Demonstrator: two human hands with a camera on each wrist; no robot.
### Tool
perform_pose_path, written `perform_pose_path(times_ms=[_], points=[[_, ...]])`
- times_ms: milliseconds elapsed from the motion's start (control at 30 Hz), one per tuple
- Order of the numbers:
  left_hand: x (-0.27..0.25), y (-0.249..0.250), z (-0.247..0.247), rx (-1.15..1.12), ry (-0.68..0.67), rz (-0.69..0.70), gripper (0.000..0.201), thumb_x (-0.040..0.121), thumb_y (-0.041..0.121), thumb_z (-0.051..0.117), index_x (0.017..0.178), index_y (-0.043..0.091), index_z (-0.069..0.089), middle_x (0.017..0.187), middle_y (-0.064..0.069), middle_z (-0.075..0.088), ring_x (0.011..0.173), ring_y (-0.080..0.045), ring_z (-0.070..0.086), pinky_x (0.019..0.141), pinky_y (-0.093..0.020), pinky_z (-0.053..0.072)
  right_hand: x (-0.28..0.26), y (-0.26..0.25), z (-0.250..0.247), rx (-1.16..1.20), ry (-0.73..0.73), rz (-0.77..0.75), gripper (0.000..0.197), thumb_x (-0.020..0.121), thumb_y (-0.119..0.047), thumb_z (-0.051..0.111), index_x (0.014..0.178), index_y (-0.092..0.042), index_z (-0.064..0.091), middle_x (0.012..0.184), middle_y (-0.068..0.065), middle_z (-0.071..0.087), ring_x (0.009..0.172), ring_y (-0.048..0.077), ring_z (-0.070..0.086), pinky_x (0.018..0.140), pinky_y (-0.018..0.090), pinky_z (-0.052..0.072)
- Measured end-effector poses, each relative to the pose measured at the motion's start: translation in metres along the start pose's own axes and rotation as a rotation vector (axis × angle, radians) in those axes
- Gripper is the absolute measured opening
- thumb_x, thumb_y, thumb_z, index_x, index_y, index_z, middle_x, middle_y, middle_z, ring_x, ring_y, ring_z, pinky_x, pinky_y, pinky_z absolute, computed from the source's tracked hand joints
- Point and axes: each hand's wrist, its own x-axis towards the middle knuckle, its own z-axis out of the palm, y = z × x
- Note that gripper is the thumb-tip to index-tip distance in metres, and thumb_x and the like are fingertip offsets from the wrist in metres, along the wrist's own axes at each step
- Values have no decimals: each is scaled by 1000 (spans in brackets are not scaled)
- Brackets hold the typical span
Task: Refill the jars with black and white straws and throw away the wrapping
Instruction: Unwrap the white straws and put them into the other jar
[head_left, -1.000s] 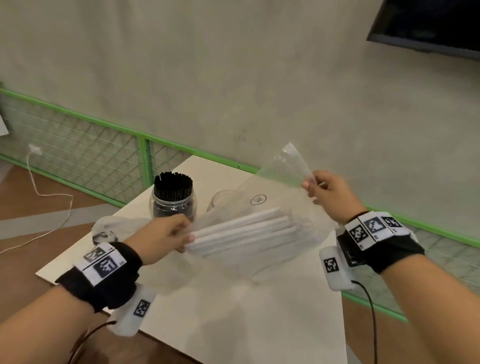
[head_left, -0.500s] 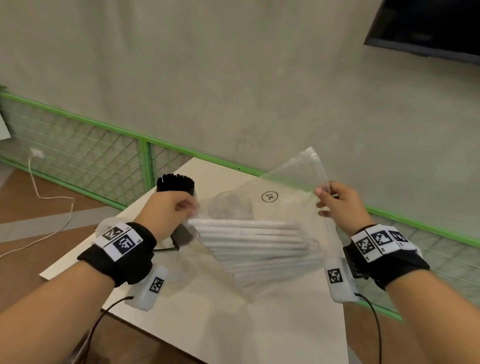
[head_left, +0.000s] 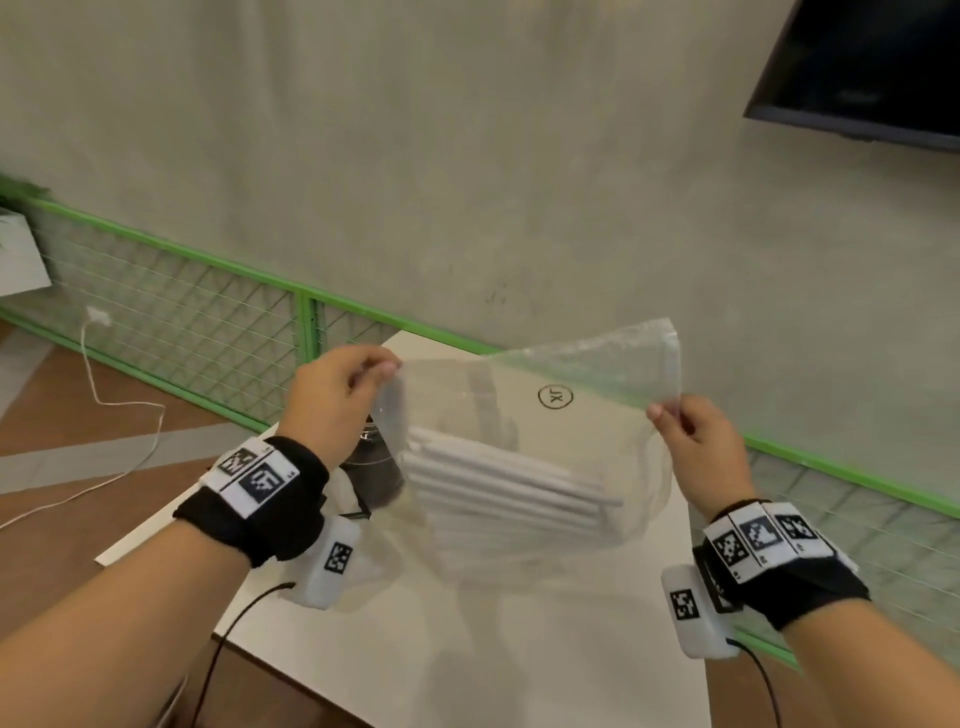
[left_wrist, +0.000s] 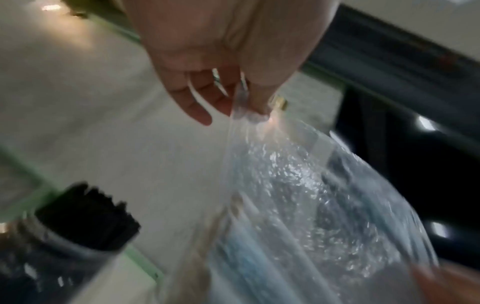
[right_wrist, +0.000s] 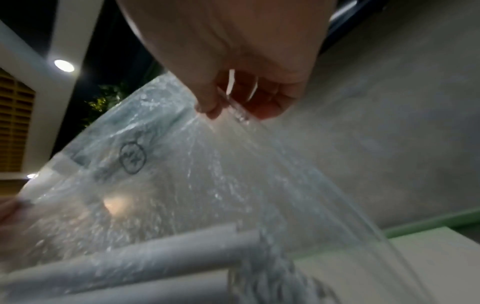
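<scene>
A clear plastic bag (head_left: 545, 415) hangs in the air above the white table (head_left: 519, 649), stretched between both hands. My left hand (head_left: 363, 374) pinches its upper left corner; my right hand (head_left: 670, 415) pinches its upper right edge. A bundle of white straws (head_left: 504, 488) lies sideways in the bottom of the bag. In the wrist views, the bag (left_wrist: 298, 195) hangs from the left fingers, and the white straws (right_wrist: 130, 261) show through the bag (right_wrist: 207, 174). The jar of black straws (left_wrist: 85, 218) stands below the left hand; in the head view the jar (head_left: 374, 467) is mostly hidden behind that wrist.
A second clear jar (head_left: 493, 410) shows faintly through the bag. Crumpled clear plastic (head_left: 363, 561) lies on the table under my left wrist. A green wire fence (head_left: 208, 312) runs behind the table. A dark screen (head_left: 872, 67) hangs at upper right.
My left hand let go of the straw end of the bag and rose to pinch its top left corner. The bag now hangs wide open-faced between both hands, straws settled at the bottom.
</scene>
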Motion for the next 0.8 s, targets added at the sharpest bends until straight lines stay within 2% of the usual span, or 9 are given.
perform_pose_path(times_ms=[67, 167, 233, 300, 367, 467, 600, 700, 800], points=[[-2, 0, 0, -174, 22, -56, 21, 91, 33, 59, 111, 33, 55, 94, 17, 56, 83, 4, 51, 69, -18, 39, 1, 0, 2, 59, 44, 19, 30, 94, -24, 57, 73, -3, 55, 74, 14, 55, 70, 30, 51, 66, 38, 43], [-21, -23, 17, -280, -258, -293, 51, 81, 36, 72, 124, 28, 45, 105, 7, 62, 94, -10, 61, 75, -28, 50, -1, 5, 11, 119, -53, 114, 24, 93, -23, 60, 75, -8, 59, 73, 9, 58, 70, 30, 58, 72, 41, 49], [-35, -42, 31, -253, -286, -414, 33, 86, 21, 68, 115, 14, 56, 100, -14, 67, 93, -29, 65, 68, -30, 57, -8, 8, 15, 122, -118, 150, 22, 93, -21, 61, 71, -17, 58, 72, 2, 57, 69, 25, 58, 69, 36, 48], [-44, -50, 41, -286, -178, -435, 13, 90, 14, 61, 101, 7, 64, 98, -23, 64, 90, -35, 64, 64, -27, 58, -11, 10, 15, 160, -127, 167, 21, 93, -21, 61, 72, -19, 58, 74, -1, 58, 68, 21, 58, 65, 30, 47], [-50, -51, 48, -393, -172, -493, 17, 91, 23, 60, 107, 17, 61, 105, -15, 61, 99, -33, 61, 74, -34, 55, -13, 10, 11, 218, -127, 183, 19, 93, -20, 61, 75, -17, 60, 73, -2, 58, 64, 17, 57, 61, 27, 47], [-62, -49, 65, -511, -352, -732, 27, 95, 29, 54, 119, 18, 56, 112, -7, 58, 107, -27, 58, 81, -37, 48, -12, 4, 8, 244, -181, 158, 17, 93, -19, 61, 79, -9, 62, 71, -4, 57, 61, 13, 56, 58, 23, 47], [-71, -54, 81, -490, -252, -745, 23, 97, 13, 50, 115, 5, 62, 106, -13, 65, 88, -21, 63, 63, -27, 52, -11, 0, 8, 229, -229, 148, 20, 92, -19, 61, 84, -2, 63, 69, -7, 56, 62, 13, 58, 60, 26, 48], [-76, -60, 86, -564, -335, -860, 28, 90, 27, 63, 117, 22, 56, 117, -7, 58, 103, -24, 56, 72, -37, 52, -11, -1, 7, 232, -262, 168, 16, 93, -20, 61, 80, -10, 63, 69, -4, 56, 63, 14, 59, 61, 29, 50], [-84, -61, 96, -581, -408, -955, 24, 88, 17, 65, 111, 13, 60, 112, -9, 58, 97, -25, 57, 71, -38, 51, -15, -2, 11, 227, -305, 179, 16, 93, -20, 60, 78, -15, 62, 71, -2, 56, 64, 15, 60, 61, 29, 51]])
